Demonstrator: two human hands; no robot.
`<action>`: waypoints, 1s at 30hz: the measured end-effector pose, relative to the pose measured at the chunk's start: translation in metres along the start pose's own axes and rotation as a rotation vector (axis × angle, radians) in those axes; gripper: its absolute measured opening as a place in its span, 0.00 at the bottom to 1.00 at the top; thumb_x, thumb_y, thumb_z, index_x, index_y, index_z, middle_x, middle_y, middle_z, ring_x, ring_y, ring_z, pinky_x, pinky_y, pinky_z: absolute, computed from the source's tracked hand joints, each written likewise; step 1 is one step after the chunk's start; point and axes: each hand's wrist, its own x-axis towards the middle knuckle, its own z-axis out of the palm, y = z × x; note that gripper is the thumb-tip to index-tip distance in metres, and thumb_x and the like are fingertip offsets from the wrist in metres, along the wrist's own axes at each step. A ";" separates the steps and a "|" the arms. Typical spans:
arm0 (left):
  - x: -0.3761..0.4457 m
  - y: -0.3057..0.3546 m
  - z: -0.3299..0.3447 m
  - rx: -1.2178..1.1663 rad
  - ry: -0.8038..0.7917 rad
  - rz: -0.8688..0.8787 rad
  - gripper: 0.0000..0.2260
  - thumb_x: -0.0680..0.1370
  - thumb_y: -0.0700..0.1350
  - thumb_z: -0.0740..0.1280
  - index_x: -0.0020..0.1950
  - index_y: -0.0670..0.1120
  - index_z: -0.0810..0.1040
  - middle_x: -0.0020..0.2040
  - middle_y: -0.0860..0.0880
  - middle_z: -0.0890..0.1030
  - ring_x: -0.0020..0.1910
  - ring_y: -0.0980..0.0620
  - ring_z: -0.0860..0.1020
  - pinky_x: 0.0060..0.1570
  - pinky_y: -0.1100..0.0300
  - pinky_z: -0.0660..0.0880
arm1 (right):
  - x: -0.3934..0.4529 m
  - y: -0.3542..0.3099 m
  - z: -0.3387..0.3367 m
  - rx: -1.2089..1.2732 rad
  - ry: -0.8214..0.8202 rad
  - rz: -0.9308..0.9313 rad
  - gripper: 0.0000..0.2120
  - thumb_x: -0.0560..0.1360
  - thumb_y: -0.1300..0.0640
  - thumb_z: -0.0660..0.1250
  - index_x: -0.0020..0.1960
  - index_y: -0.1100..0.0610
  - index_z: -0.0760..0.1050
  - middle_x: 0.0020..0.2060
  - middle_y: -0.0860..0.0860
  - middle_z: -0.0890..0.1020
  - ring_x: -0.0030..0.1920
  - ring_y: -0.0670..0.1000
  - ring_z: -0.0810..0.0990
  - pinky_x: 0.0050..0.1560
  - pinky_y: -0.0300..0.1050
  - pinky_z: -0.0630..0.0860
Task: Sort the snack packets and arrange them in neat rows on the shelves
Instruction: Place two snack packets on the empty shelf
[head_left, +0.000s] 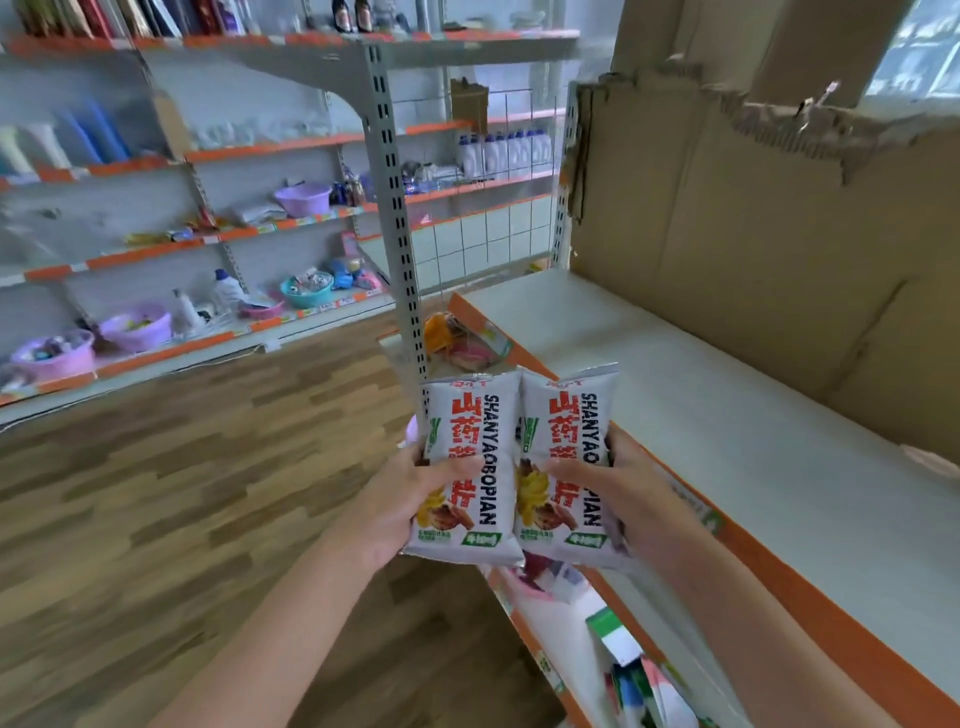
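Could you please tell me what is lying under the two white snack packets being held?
Below the two white snack packets sits a lower orange-edged shelf with pink and white packets; anything directly behind the held packets is covered.

Torn brown cardboard (769, 249) stands at two o'clock. Wood-pattern flooring (182, 493) fills eight o'clock. At ten o'clock a lilac plastic basin (303, 198) sits above a teal basin (307, 290), with two more lilac basins (136, 325) lower at nine o'clock beside a white bottle with a blue cap (226, 289). White jugs (501, 150) line up at twelve o'clock, behind a wire grid panel (483, 234).
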 end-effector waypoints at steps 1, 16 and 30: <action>0.008 0.008 -0.009 0.007 -0.014 0.000 0.24 0.65 0.39 0.72 0.61 0.42 0.74 0.50 0.40 0.83 0.46 0.42 0.83 0.41 0.51 0.81 | 0.008 0.000 0.008 0.012 0.011 -0.001 0.20 0.66 0.63 0.75 0.55 0.53 0.72 0.42 0.50 0.86 0.41 0.53 0.85 0.42 0.51 0.80; 0.150 0.056 -0.070 0.039 -0.092 -0.048 0.23 0.64 0.39 0.73 0.58 0.42 0.75 0.50 0.40 0.83 0.47 0.41 0.82 0.44 0.48 0.80 | 0.146 -0.011 0.033 -0.002 0.144 0.023 0.23 0.67 0.62 0.74 0.58 0.57 0.70 0.47 0.55 0.84 0.45 0.57 0.84 0.46 0.55 0.81; 0.299 0.115 -0.069 0.156 -0.080 -0.098 0.26 0.62 0.41 0.75 0.58 0.45 0.74 0.49 0.42 0.84 0.49 0.41 0.82 0.54 0.43 0.76 | 0.284 -0.047 -0.003 0.097 0.248 0.069 0.24 0.69 0.65 0.72 0.61 0.61 0.66 0.49 0.59 0.82 0.44 0.59 0.84 0.40 0.51 0.81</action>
